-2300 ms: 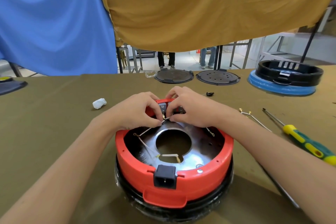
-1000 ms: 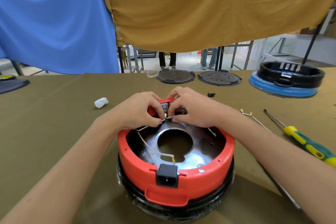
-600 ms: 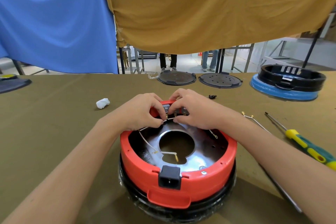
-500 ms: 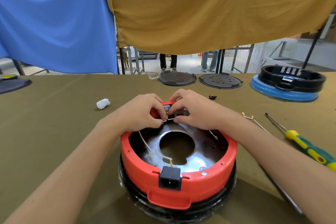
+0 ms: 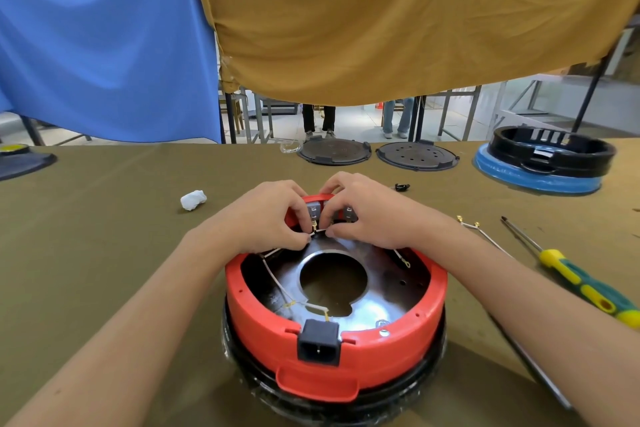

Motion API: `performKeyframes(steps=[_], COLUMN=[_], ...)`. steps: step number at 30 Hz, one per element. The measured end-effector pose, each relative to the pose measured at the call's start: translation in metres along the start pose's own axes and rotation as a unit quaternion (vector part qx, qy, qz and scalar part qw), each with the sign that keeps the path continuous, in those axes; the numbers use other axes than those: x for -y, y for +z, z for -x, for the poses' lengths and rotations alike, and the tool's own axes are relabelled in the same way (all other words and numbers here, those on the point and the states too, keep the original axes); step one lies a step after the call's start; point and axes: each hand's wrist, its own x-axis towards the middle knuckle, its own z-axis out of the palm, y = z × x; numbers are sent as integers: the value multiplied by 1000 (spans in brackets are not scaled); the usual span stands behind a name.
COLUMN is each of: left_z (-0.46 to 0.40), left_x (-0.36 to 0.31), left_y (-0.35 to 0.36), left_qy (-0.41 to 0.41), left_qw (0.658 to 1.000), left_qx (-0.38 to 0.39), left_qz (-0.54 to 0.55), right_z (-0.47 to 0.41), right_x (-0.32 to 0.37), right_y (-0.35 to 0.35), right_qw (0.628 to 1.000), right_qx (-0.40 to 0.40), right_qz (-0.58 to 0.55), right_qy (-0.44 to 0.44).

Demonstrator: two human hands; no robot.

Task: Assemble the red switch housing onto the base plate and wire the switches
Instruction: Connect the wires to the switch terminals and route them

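The red switch housing (image 5: pixel 346 354) sits on a shiny metal base plate (image 5: pixel 388 291) with a round centre hole, over a black body. A black power socket (image 5: pixel 318 343) is on its near wall. At the far wall are grey switches (image 5: pixel 313 211). My left hand (image 5: pixel 273 218) pinches a white wire (image 5: pixel 277 251) with a brass terminal at the left switch. My right hand (image 5: pixel 367 215) grips the switches from the right, thumb under them. Another wire end (image 5: pixel 403 262) lies loose inside on the right.
A yellow-green screwdriver (image 5: pixel 575 279) and spare wires (image 5: pixel 485 234) lie to the right. A white wad (image 5: pixel 193 199), a small black part (image 5: pixel 401 187), two dark round lids (image 5: pixel 334 151) and a black ring on a blue base (image 5: pixel 543 163) sit farther back.
Both hands stay at the far switches. The left hand's wire terminal has shifted slightly at the left switch, and the wire's slack inside the housing has moved toward the power socket.
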Motion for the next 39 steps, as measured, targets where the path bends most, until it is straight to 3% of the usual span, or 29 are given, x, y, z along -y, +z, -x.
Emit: performKeyframes(steps=[39], left_z=[-1], left_x=[5], left_y=[2], left_qy=[1], left_qw=[1000], left_qx=[10], left_qz=[-6], right_z=[0], right_x=[-1], right_y=[-1], right_qw=[1000], right_qx=[2], right_qz=[-4], right_qy=[-6])
